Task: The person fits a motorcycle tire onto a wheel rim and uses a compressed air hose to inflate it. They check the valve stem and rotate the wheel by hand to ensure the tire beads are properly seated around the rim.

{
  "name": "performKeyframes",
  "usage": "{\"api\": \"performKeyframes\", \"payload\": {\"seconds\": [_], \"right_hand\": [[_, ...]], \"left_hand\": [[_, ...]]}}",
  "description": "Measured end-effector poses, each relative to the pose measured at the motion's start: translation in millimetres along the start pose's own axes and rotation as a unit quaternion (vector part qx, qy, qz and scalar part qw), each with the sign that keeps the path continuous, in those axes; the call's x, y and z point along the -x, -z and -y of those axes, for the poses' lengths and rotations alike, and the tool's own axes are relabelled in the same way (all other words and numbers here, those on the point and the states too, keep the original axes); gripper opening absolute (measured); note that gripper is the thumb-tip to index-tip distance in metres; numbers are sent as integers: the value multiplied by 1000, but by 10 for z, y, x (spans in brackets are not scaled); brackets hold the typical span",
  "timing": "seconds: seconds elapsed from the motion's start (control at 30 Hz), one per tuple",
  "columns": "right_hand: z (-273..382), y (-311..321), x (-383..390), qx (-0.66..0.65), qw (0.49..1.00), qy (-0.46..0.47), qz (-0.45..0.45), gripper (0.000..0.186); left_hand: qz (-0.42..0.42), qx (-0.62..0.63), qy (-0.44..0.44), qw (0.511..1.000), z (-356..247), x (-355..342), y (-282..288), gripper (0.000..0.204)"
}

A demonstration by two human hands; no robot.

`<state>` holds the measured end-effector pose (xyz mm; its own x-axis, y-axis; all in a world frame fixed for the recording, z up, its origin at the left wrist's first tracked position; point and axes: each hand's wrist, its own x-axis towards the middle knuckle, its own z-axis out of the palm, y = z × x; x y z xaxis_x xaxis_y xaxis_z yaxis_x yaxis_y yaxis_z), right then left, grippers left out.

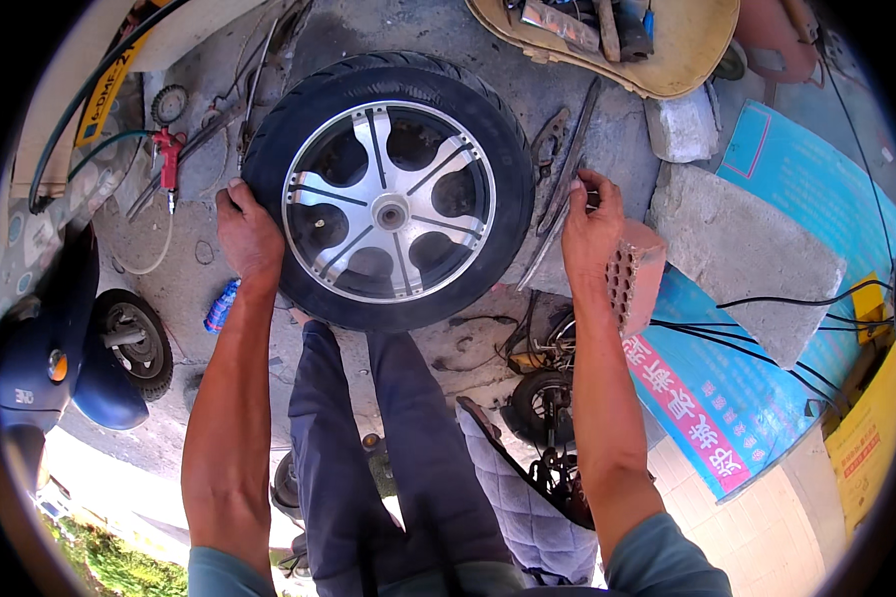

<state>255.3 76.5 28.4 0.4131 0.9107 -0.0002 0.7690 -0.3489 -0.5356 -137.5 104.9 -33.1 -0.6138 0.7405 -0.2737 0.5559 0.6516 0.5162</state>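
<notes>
A motorcycle wheel (391, 214) with a black tyre and a silver spoked alloy rim lies flat in front of my legs. My left hand (248, 234) is closed against the tyre's left edge, its thumb showing and some fingers hidden. Off the tyre's right side, my right hand (594, 224) has its fingers curled together, and what they may hold is hard to make out. Close to those fingers lie a long metal bar (573, 144) and a thin rod (542, 261). Beyond them are dark locking pliers (548, 142).
A red tyre inflator with gauge (167, 159) lies left, above a scooter wheel (132, 343). Right of my right hand stand a perforated brick (635, 279) and a concrete block (742, 254) on a blue printed sheet (757, 398). A yellow tool tray (692, 45) sits at the far side.
</notes>
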Motion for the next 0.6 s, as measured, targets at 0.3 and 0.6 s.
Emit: {"api": "performKeyframes", "payload": {"seconds": [0.3, 0.6], "right_hand": [[-343, -420, -704, 119, 988, 89, 53, 21], [-408, -515, -695, 133, 981, 97, 103, 23]], "left_hand": [[-6, -12, -34, 999, 69, -25, -19, 61], [-25, -45, -29, 998, 107, -38, 20, 56]]}}
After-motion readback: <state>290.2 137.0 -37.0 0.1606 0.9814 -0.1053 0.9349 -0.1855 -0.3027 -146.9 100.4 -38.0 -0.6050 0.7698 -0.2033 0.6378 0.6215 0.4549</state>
